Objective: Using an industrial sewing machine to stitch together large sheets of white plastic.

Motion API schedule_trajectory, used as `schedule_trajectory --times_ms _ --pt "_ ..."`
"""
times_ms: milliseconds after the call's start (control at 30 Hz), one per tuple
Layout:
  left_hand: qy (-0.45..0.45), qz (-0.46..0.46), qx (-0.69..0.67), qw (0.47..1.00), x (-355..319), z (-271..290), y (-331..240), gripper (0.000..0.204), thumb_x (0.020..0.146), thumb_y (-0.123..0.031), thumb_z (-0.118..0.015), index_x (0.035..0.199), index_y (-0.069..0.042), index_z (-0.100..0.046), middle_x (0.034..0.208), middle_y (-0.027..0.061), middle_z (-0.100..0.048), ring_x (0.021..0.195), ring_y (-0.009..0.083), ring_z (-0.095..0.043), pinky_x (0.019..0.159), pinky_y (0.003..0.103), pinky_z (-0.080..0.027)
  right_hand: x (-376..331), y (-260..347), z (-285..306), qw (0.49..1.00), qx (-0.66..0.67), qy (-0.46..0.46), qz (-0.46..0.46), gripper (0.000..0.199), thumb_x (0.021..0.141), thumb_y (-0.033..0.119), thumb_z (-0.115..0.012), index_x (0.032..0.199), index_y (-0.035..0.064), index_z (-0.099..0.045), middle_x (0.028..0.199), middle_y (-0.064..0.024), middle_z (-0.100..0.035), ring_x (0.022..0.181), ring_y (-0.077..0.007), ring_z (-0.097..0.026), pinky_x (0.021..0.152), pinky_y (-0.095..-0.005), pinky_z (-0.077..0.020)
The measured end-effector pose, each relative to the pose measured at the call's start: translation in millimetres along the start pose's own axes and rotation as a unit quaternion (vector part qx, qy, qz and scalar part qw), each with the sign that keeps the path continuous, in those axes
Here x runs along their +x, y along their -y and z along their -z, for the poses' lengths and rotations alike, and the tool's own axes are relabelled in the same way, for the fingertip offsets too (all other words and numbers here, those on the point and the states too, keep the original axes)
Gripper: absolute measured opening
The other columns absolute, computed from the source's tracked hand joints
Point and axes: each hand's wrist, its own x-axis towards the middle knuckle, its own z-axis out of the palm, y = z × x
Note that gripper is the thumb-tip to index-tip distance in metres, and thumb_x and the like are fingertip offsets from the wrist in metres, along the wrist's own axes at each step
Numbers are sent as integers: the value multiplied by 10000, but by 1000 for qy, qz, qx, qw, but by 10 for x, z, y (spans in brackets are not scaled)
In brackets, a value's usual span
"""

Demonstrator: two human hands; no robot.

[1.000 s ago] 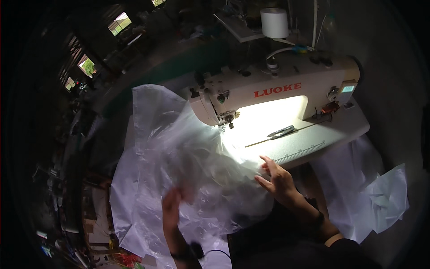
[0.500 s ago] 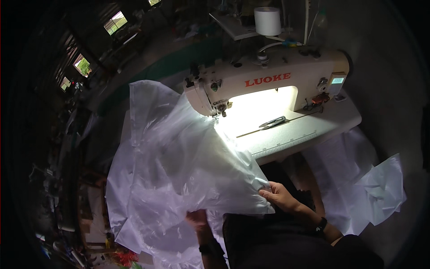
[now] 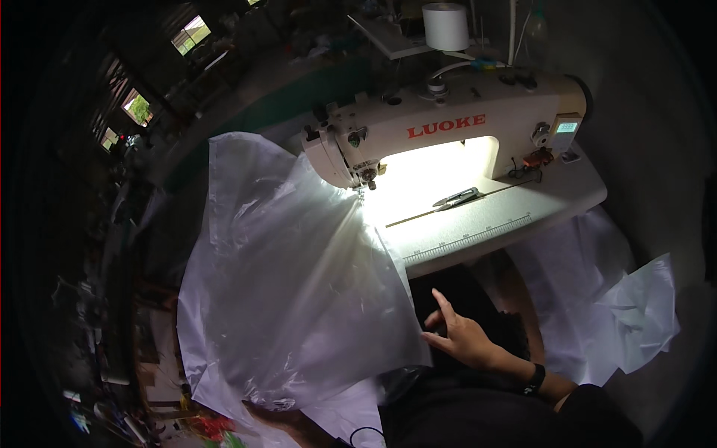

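Observation:
A translucent white plastic sheet [image 3: 299,276] hangs from beneath the needle end of a white sewing machine [image 3: 441,104], spreading toward me and to the left. Creases fan out from the presser foot [image 3: 360,193], where the sheet is caught. My right hand [image 3: 464,337] is just off the sheet's right edge, holding nothing, with the index finger stretched and the thumb apart. Low on the left, my left hand [image 3: 272,415] is at the sheet's lower edge; its fingers are mostly hidden by the plastic and shadow.
Thread snips [image 3: 457,198] lie on the lit machine bed [image 3: 478,231], which carries a printed ruler. A white thread cone [image 3: 446,27] stands behind the machine. More white sheeting [image 3: 635,321] hangs at the right. Dim clutter fills the left side.
My right hand has let go of the sheet's edge, its fingers now spread. My left hand has moved left and closer to me. The sheet lies smoother and its right corner has swung left.

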Motion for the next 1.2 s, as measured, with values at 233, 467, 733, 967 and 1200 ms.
schedule_trajectory --times_ms 233,467,733,967,1200 --pt "35 6 -16 999 -87 -172 -271 633 935 -470 -427 1340 16 -452 1380 174 -456 1254 312 -461 1062 446 -353 294 -12 -208 974 -183 -113 71 862 859 283 -693 1485 4 -170 951 -85 -644 651 -296 -651 571 -366 -521" --pt "-45 -96 77 991 101 -188 -276 590 952 -427 -424 1328 24 -477 1339 174 -498 1239 298 -475 1060 419 -362 307 246 -176 979 -150 -127 55 756 844 172 -669 1454 -3 -258 831 -94 -639 626 -286 -647 544 -372 -516" --pt "-137 -211 189 949 829 -148 -409 542 971 -377 -420 1313 34 -506 1292 174 -546 1222 282 -492 1058 387 -372 428 196 -284 956 -257 -109 89 518 865 68 -506 1365 -38 -420 831 -149 -669 630 -288 -668 514 -371 -533" --pt "-77 -143 59 985 1503 -869 -354 593 979 -395 -450 1390 32 -439 1426 155 -449 1282 252 -451 1096 343 -324 888 407 -285 937 -322 -84 104 498 844 34 -498 1325 -82 -449 672 -112 -642 607 -271 -670 506 -385 -528" --pt "42 -157 140 977 2473 -802 640 546 931 -307 -590 1344 34 -487 1263 164 -570 1094 249 -568 990 360 -433 1687 456 -113 947 -309 -58 57 303 977 137 -376 1177 -35 -525 730 -167 -664 672 -347 -666 559 -448 -515"
